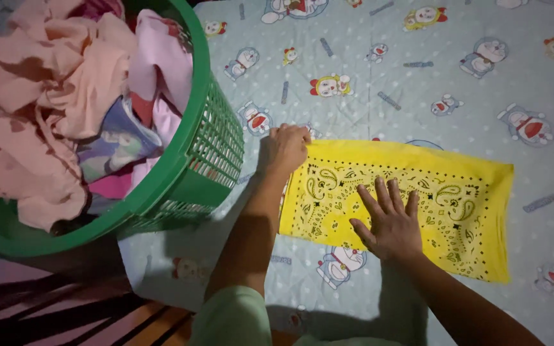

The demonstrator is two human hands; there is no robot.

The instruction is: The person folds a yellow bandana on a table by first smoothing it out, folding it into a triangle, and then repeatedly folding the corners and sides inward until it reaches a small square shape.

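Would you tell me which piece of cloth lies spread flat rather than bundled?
The yellow bandana, flat on the bed sheet under both hands; the others are heaped in the green basket.

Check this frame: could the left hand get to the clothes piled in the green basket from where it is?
Probably yes. The left hand pinches the yellow bandana's top-left corner, right beside the green basket. The clothes are heaped above the open rim, nothing blocking, though the hand would have to let go first.

Left hand [283, 148] closed in a pinch at the far left corner of the yellow bandana [444, 198]. Right hand [389, 221] flat, fingers spread, palm down near its front edge.
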